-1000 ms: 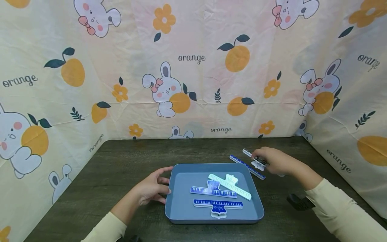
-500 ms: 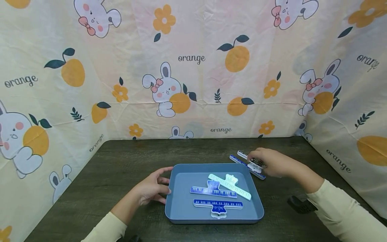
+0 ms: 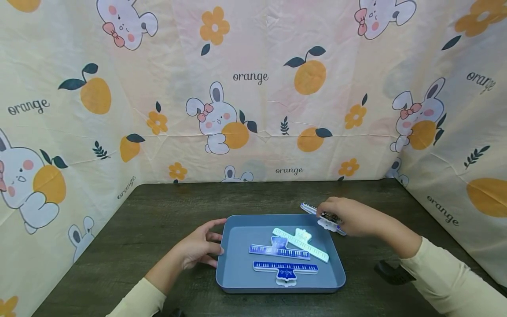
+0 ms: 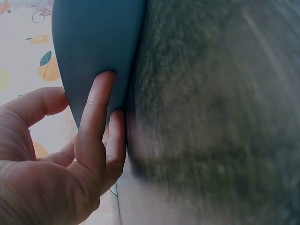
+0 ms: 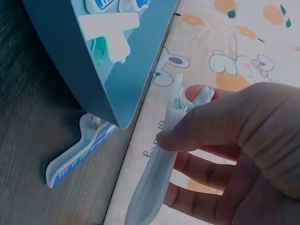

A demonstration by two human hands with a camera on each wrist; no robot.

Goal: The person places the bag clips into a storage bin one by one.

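Beside the blue tray, the right hand pinches a white clip; the left hand rests relaxed against the tray's edge.

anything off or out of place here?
Nothing damaged or spilled. Three clips lie at mixed angles in the blue tray; one blue clip lies on the table outside its far right corner. The right hand holds a white clip; the left hand touches the tray's edge.
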